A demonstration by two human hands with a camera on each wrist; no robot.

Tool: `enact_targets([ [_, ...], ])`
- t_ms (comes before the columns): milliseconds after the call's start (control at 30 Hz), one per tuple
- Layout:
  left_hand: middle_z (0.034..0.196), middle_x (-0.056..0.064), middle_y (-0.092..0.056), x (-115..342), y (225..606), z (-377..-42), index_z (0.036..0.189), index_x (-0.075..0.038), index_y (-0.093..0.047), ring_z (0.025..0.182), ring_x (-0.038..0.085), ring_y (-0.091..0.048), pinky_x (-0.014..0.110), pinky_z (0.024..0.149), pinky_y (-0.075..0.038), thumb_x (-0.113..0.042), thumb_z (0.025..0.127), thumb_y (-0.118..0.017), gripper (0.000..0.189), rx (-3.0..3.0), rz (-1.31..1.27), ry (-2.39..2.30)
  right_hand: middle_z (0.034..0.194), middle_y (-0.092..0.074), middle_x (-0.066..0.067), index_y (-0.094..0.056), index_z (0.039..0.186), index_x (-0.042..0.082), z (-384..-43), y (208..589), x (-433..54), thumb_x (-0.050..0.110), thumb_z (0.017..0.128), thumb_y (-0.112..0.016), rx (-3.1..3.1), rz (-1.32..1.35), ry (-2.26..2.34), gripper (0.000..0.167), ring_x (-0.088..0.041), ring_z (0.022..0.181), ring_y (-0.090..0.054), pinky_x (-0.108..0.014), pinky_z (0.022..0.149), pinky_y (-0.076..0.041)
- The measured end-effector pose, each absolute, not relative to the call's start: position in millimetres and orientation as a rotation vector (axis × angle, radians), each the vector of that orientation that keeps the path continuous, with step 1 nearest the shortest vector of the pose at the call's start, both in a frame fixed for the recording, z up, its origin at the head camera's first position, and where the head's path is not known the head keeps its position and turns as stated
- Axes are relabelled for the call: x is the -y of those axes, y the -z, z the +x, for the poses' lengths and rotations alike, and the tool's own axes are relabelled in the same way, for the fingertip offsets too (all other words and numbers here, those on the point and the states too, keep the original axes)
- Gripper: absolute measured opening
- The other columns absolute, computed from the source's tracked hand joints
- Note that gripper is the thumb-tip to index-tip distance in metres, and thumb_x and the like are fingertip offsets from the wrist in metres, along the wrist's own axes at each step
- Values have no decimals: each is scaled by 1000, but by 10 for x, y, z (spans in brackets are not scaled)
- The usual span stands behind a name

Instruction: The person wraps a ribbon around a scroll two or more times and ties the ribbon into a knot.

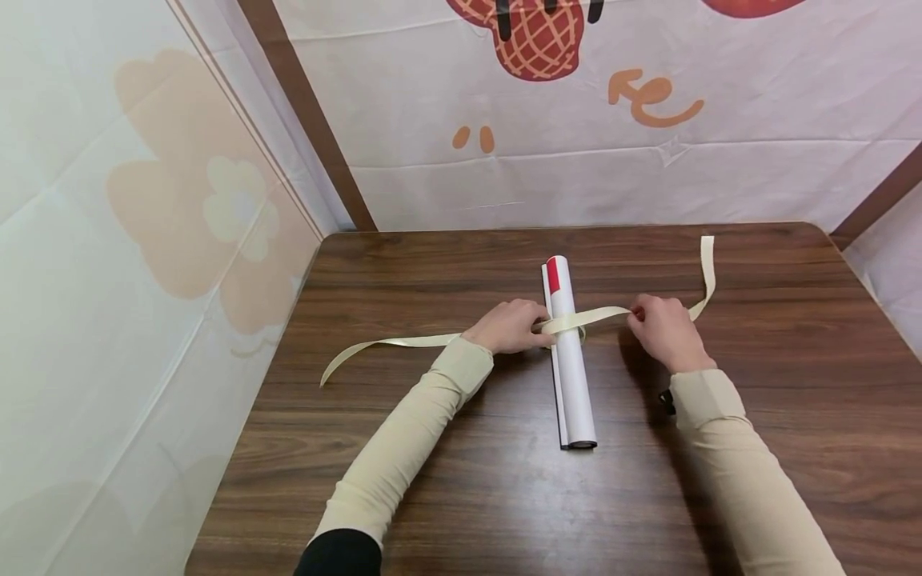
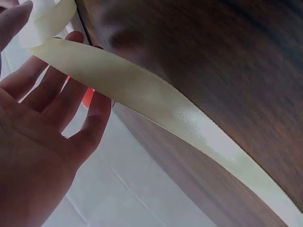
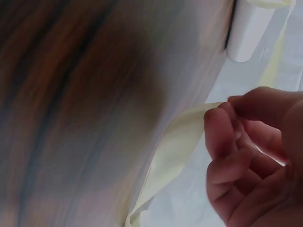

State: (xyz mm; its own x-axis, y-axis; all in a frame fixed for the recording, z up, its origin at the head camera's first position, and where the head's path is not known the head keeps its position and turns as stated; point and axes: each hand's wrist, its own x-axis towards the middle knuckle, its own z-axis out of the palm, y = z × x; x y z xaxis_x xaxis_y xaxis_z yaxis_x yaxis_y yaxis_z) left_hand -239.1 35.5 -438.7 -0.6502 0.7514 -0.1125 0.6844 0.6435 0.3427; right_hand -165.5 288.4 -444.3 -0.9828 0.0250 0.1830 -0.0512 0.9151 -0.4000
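Note:
A white rolled-up sheet (image 1: 576, 384), with a red patch near its far end, lies lengthwise on the table. A pale yellow ribbon (image 1: 594, 317) crosses over its middle and trails off to both sides. My left hand (image 1: 507, 326) is at the roll's left side, fingertips and thumb right at the crossing. In the left wrist view, its fingers (image 2: 57, 90) extend behind the ribbon (image 2: 137, 92), with the thumb apart from them. To the right of the roll, my right hand (image 1: 666, 330) pinches the ribbon (image 3: 173, 151) between thumb and fingertips.
Everything lies on a brown wood-grain table (image 1: 432, 272). Printed white cloth hangs behind the table (image 1: 576, 184) and along its left side (image 1: 180, 336). The ribbon's left end curves toward the table's left edge; its right end points to the back edge.

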Motion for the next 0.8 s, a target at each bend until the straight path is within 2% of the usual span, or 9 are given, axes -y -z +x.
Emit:
enact_targets([
  [233,75,-6,-49,-365,4387,-2380,85,-16,-61,70,9,-47,22,62,-37,-36,90,-65,21,-2619,1172,-410,78,-70,-14,-68,91,0,-1771,4449,-2680,9,87,-58,2778,-22,-877,14,-28,69,-62,-37,64,-45],
  [333,76,-5,-52,-357,4361,-2378,90,-15,-65,70,8,-47,21,61,-38,-36,89,-66,21,-2582,1167,-472,81,-71,-12,-69,94,2,-1803,4460,-2610,10,88,-59,2763,-19,-967,14,-24,69,-62,-31,64,-45],
  [500,79,-5,-59,-329,4327,-2398,103,-14,-69,68,6,-49,18,61,-40,-32,89,-68,23,-2470,1156,-618,88,-71,-13,-69,100,3,-1834,4483,-2542,11,92,-58,2748,72,-1065,15,-23,74,-61,-30,66,-45],
  [667,71,-4,-55,-308,4322,-2426,91,-14,-67,63,6,-46,17,59,-38,-25,90,-68,11,-2401,1187,-651,79,-65,-10,-68,104,6,-1834,4488,-2501,12,94,-55,2756,136,-1176,17,-22,66,-53,-28,59,-42],
  [800,68,-4,-51,-319,4307,-2428,79,-14,-61,62,6,-45,17,58,-37,-21,89,-69,15,-2406,1217,-686,80,-62,-10,-67,104,6,-1832,4482,-2468,16,96,-55,2772,166,-1291,17,-20,66,-49,-27,58,-40],
])
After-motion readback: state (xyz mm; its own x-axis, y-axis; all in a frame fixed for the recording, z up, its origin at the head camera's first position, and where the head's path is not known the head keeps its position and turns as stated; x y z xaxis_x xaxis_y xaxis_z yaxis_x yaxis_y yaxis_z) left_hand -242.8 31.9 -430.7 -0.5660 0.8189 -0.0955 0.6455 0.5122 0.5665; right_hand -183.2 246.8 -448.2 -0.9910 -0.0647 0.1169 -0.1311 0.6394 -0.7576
